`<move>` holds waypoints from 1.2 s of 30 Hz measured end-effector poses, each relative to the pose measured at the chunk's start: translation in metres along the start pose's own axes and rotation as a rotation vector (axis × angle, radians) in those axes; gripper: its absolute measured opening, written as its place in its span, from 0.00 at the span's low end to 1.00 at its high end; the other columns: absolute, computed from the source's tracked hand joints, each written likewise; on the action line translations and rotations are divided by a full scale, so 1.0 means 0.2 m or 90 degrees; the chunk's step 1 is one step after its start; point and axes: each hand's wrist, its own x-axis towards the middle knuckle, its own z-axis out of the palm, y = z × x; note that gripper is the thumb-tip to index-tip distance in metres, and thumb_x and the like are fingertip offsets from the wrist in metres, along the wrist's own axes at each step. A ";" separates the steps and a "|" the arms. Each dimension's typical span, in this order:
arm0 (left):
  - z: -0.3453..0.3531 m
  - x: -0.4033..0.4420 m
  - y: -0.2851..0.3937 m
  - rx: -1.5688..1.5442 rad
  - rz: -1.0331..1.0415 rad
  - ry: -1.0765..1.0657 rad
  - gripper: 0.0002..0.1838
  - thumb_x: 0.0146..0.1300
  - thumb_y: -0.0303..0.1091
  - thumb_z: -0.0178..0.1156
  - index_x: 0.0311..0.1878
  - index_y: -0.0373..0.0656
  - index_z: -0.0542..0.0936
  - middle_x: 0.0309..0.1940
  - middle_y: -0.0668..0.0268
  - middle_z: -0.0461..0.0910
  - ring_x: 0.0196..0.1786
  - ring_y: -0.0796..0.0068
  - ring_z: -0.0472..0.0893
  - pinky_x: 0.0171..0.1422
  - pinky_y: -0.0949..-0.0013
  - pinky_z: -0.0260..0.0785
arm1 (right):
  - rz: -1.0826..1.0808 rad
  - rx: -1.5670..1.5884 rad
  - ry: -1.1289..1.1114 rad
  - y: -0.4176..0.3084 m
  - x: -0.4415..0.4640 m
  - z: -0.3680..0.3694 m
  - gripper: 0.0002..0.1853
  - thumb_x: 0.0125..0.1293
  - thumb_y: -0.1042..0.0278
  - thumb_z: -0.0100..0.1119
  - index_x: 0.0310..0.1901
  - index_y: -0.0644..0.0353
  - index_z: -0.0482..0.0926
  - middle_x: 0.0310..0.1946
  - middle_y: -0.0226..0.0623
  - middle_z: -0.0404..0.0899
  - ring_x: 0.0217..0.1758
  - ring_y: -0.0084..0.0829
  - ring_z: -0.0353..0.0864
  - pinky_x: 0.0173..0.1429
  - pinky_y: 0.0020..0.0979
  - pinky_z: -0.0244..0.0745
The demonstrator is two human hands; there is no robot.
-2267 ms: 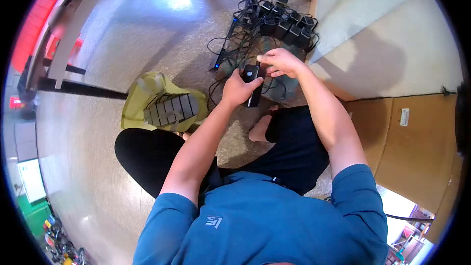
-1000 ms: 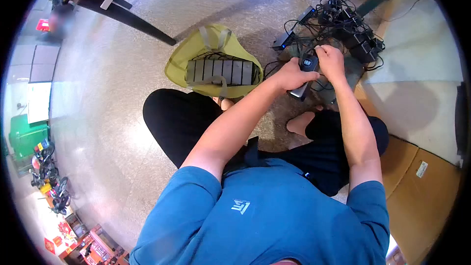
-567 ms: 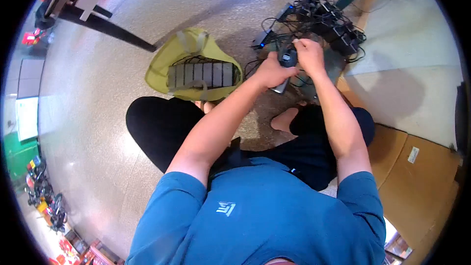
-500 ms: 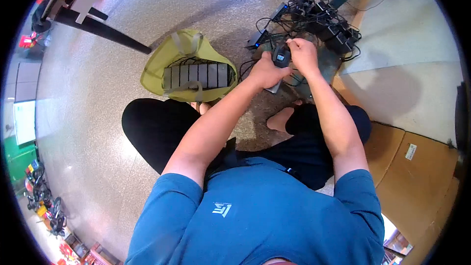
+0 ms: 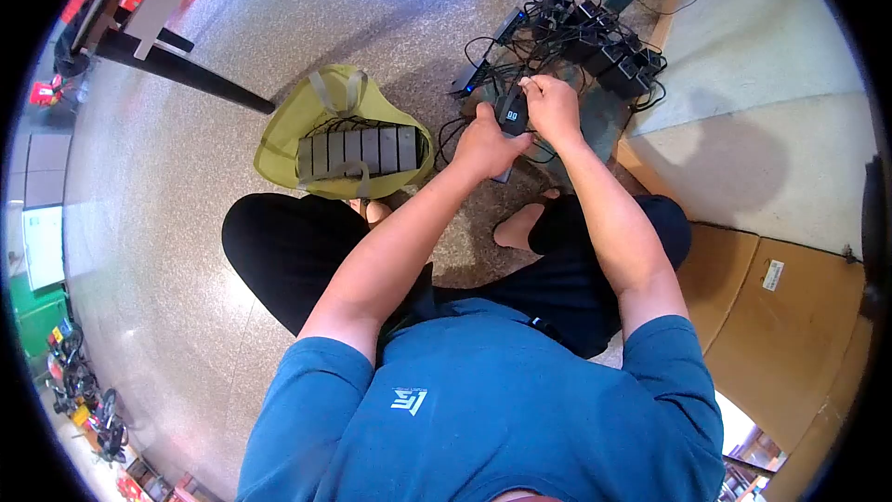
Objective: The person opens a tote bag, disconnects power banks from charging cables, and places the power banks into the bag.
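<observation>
A small black device with a lit display (image 5: 512,116) is gripped in my left hand (image 5: 485,147), thumb along its lower edge. My right hand (image 5: 555,113) is closed at the device's upper end, thumb and fingertips pinched together. What sits in that pinch is too small to make out. Part of a flat, greyish object (image 5: 503,176) shows below my left hand. Just beyond my hands lies a tangle of black cables and power adapters (image 5: 604,54). Two slim black bars (image 5: 470,77) with blue lights lie at its left side.
A yellow-green bag (image 5: 276,151) stands open on the floor to the left, holding a row of grey boxes (image 5: 358,151) with black cables behind them. Flattened cardboard (image 5: 785,335) lies at the right. A dark table leg (image 5: 200,74) slants in from the upper left.
The marks on the device's display look different now. The whole view has shifted slightly, while both hands keep much the same hold on the device.
</observation>
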 end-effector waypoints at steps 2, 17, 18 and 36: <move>-0.01 0.00 0.00 -0.003 0.000 -0.009 0.48 0.50 0.54 0.71 0.61 0.25 0.62 0.47 0.38 0.81 0.52 0.43 0.83 0.57 0.54 0.75 | 0.016 0.003 -0.008 0.01 0.00 0.01 0.15 0.68 0.60 0.58 0.31 0.63 0.84 0.30 0.53 0.82 0.36 0.54 0.82 0.40 0.46 0.75; -0.16 -0.21 -0.25 -0.939 -0.259 -0.306 0.45 0.70 0.75 0.30 0.67 0.44 0.73 0.53 0.56 0.81 0.54 0.59 0.81 0.59 0.52 0.75 | 0.290 0.296 -0.134 0.18 0.15 -0.16 0.17 0.72 0.57 0.54 0.37 0.64 0.83 0.30 0.31 0.83 0.29 0.23 0.83 0.33 0.25 0.75; -0.23 -0.22 -0.23 -0.988 -0.249 -0.305 0.47 0.69 0.76 0.28 0.68 0.43 0.72 0.53 0.53 0.80 0.54 0.55 0.81 0.60 0.48 0.74 | 0.294 0.289 -0.143 0.19 0.15 -0.16 0.17 0.72 0.57 0.54 0.37 0.64 0.83 0.30 0.31 0.83 0.29 0.23 0.83 0.33 0.25 0.74; -0.83 -0.15 -0.62 -0.051 -0.036 0.346 0.28 0.61 0.42 0.69 0.60 0.36 0.74 0.51 0.54 0.80 0.50 0.57 0.83 0.55 0.56 0.76 | 0.305 0.243 -0.172 0.20 0.18 -0.09 0.17 0.72 0.57 0.56 0.33 0.64 0.82 0.27 0.30 0.82 0.28 0.21 0.81 0.32 0.26 0.73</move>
